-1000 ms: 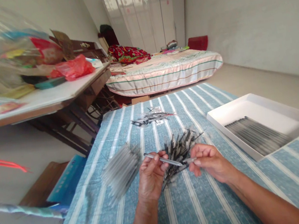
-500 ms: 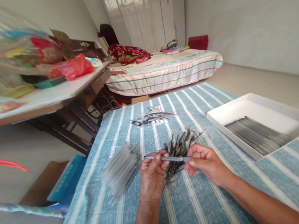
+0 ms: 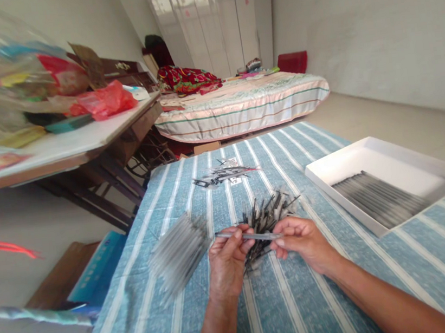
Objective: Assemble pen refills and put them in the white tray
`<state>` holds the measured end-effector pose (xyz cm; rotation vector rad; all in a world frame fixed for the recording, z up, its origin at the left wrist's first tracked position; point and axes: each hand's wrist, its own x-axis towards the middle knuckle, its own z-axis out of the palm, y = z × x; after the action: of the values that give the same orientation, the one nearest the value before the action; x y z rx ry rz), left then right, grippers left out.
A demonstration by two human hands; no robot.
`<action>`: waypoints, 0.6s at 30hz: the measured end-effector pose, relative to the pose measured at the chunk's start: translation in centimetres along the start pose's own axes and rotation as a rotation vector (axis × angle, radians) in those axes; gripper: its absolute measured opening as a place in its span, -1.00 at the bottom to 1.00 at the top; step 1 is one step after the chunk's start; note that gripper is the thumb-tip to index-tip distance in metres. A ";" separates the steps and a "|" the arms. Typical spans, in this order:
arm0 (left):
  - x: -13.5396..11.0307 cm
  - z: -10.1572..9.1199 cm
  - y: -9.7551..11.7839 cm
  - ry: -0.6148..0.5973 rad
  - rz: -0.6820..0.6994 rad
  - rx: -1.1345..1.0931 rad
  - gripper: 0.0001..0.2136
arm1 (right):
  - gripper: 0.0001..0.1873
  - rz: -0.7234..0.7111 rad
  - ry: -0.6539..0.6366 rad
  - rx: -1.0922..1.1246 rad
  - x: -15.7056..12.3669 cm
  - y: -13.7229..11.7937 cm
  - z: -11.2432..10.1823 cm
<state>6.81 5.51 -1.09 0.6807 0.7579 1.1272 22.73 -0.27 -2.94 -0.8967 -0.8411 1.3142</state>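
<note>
A slim grey pen-like stick (image 3: 261, 235) with a dark tip at its left end is held level between both hands. My left hand (image 3: 226, 261) pinches it near that dark end, thumb on top. The fingers of my right hand (image 3: 302, 239) are closed on its other end. Just beyond the hands, a loose heap of black and grey stick pieces (image 3: 271, 209) lies on the striped cloth, partly covered by them. To the left of my left hand, many pale grey sticks (image 3: 180, 251) lie side by side, somewhat blurred.
On the right stands a shallow white box (image 3: 346, 205) with a row of dark grey sticks (image 3: 378, 200) inside. A smaller pile of thin dark pieces (image 3: 225, 173) lies farther back on the cloth. At left is a cluttered white table (image 3: 64, 146); beyond, a bed (image 3: 239, 109).
Both hands keep the same hold on the stick. The view has shifted slightly, so the box and the furniture appear a little farther left.
</note>
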 end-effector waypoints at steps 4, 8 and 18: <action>0.0 -0.3 0.0 -0.004 -0.030 0.064 -0.85 | -0.78 -0.016 0.031 0.001 0.1 0.0 -0.1; 0.0 -0.4 0.0 0.038 -0.034 0.110 -0.81 | -0.77 -0.024 0.081 -0.024 0.1 0.4 0.0; -0.2 -0.1 -0.4 0.068 -0.014 0.143 -0.79 | -0.77 -0.085 0.145 -0.087 0.1 1.0 0.1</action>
<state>6.92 5.23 -1.42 0.7593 0.9063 1.0951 22.17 -0.14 -3.79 -1.0019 -0.8188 1.1319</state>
